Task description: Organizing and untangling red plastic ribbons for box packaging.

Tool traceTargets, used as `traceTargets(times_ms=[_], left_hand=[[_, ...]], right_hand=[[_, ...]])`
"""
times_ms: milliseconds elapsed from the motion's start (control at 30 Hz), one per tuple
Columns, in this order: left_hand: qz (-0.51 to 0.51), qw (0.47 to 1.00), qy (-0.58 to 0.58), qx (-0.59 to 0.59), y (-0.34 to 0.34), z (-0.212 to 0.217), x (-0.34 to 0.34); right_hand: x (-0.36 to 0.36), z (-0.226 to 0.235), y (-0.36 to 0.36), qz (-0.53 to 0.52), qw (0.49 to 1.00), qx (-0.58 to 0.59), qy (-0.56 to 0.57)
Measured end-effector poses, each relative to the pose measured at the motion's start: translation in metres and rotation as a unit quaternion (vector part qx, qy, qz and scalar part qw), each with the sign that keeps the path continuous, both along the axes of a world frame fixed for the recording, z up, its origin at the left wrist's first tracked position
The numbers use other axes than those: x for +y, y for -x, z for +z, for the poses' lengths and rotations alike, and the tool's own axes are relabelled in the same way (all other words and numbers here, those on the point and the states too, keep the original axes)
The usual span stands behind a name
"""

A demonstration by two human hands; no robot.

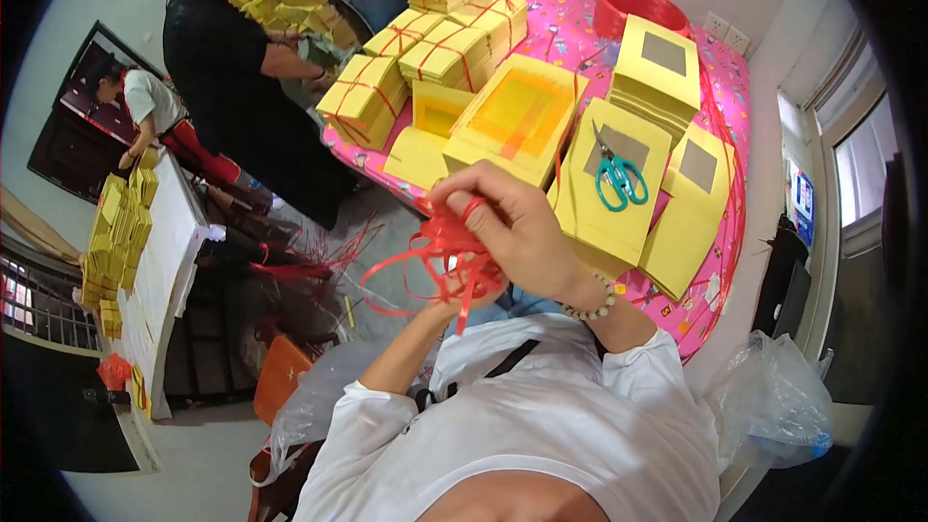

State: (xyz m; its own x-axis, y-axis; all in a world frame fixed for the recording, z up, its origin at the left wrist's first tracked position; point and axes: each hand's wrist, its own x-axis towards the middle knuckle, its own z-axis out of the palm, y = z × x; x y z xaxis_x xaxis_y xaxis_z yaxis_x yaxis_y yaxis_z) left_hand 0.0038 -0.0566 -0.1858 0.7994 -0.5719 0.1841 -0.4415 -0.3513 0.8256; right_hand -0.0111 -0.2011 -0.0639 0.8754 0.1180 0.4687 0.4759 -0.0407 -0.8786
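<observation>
A tangled bunch of red plastic ribbon (445, 244) is held in front of my body, at the near edge of the bed. My right hand (517, 222) is closed on its upper part, thumb and fingers pinching strands. Below it, my left hand (483, 282) is wrapped in the same ribbon, its fingers mostly covered by the loops. Loose loops hang out to the left. Just beyond my hands lies a yellow paper stack with an orange-tinted rectangle (522, 106). Teal-handled scissors (620, 182) rest on another yellow stack (590, 222) to the right.
Ribbon-tied yellow bundles (445, 53) stand on the pink patterned sheet (561, 0), near a red tub (638, 8). A person in black (232, 77) stands at the left; another person (155, 111) bends over a white table (159, 242). Red strands (309, 261) litter the floor.
</observation>
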Motion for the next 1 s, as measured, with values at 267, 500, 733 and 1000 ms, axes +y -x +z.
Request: traceTargets(times_ms=[267,500,733,1000], left_hand=[[-0.01,0.992,0.069,0.102,0.007,0.035,-0.019],[-0.067,0.992,0.102,-0.019,-0.002,0.048,-0.011],[-0.039,0.957,0.247,0.144,-0.02,0.067,-0.014],[-0.116,0.842,0.454,0.267,-0.036,0.166,-0.026]], right_hand=[[-0.029,0.023,-0.009,-0.04,0.968,-0.126,0.215],[-0.054,0.04,-0.007,-0.048,0.953,-0.135,0.267],[-0.081,0.036,-0.012,0.0,0.989,0.018,0.145],[-0.025,-0.04,-0.028,0.104,0.987,-0.089,0.087]])
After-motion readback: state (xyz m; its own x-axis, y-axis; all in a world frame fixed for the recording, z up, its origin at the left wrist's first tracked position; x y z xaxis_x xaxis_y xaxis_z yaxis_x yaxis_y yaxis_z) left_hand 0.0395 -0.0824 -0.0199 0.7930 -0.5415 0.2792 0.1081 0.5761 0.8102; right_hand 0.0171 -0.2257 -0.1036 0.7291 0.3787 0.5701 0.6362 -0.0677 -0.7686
